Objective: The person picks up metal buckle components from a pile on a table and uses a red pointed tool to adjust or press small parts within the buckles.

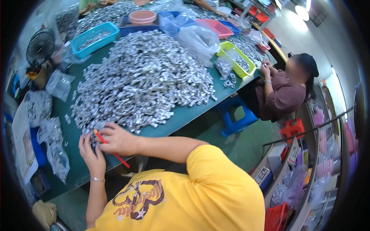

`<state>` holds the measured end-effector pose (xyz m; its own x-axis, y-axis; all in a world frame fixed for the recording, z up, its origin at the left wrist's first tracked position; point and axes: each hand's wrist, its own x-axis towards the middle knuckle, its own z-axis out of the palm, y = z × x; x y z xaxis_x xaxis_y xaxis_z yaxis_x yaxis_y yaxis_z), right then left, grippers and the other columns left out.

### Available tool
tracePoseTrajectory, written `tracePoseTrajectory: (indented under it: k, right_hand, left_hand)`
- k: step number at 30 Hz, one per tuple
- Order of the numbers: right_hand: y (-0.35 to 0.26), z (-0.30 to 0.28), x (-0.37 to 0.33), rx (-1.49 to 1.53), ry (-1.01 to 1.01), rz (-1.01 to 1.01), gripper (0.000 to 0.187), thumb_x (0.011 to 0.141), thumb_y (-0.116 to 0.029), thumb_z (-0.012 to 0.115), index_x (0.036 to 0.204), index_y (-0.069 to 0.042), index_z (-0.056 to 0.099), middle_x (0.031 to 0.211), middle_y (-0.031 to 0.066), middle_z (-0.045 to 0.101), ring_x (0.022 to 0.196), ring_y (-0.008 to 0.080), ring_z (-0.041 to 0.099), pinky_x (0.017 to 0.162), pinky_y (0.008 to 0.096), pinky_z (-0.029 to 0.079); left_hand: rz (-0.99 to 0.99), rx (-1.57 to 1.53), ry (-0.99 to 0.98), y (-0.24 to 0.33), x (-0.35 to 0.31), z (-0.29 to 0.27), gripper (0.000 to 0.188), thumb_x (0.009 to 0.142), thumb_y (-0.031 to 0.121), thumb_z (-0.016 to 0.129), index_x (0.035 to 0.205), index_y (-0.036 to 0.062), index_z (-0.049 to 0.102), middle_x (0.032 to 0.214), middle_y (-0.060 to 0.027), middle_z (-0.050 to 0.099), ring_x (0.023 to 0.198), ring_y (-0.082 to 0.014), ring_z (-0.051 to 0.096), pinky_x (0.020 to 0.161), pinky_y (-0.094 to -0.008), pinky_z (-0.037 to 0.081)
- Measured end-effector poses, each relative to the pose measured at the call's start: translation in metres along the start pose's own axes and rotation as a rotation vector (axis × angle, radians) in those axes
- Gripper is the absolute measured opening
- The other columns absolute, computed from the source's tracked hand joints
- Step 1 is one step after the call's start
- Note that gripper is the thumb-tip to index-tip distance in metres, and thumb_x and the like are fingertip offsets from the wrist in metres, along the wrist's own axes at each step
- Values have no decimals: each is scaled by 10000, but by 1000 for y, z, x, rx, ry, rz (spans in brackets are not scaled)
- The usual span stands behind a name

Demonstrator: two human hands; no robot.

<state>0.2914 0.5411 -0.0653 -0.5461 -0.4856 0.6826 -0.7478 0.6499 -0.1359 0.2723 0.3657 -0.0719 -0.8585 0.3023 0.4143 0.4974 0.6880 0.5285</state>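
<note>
A large heap of small silver metal pieces point(142, 81) covers the middle of the green table point(196, 115). At the heap's near left edge, my two hands meet close together. My right hand point(117, 140) is closed around a thin red stick-like tool point(119, 158), whose light tip pokes out above the fingers and whose other end slants down to the right. Beside it, my left hand point(91, 156) has its fingers curled in at some silver pieces. What lies between the fingertips is too small and hidden to make out.
Plastic bags of parts point(52, 134) and a black fan point(40, 46) line the left side. A turquoise tray point(94, 38) and a lime-green basket point(250, 71) stand beyond the heap. At right a person point(285, 90) works near a blue stool point(239, 119).
</note>
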Motion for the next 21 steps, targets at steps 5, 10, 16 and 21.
tracePoseTrajectory:
  k: [5,10,16,21]
  right_hand:
    - [-3,7,-11,29,167,14,89,710,-162,556,750,-92,519,838,98,557,964,293,510,906,500,356]
    - [-5,9,-14,26,278,74,90,681,-150,542,641,-93,485,724,74,513,804,268,495,866,491,353]
    - [-9,12,-6,-21,240,120,91,675,-175,554,612,-134,503,693,55,519,787,249,510,758,431,372]
    - [6,6,-15,59,192,161,107,648,-179,583,673,-114,501,649,101,483,661,305,489,593,443,333]
  left_hand:
    - [83,-44,-43,11,-14,4,396,862,173,533,1201,-22,471,1240,-214,435,1149,-371,419,982,-432,312]
    - [133,-73,-20,6,-24,7,273,857,65,552,1109,-41,543,1194,-191,492,1098,-346,485,944,-399,375]
    - [123,-33,56,1,-32,7,227,832,3,565,1055,-35,579,1156,-183,537,1065,-335,523,924,-381,407]
    - [156,-16,162,26,-18,6,324,737,2,656,1054,14,592,1060,-158,588,978,-311,568,852,-368,453]
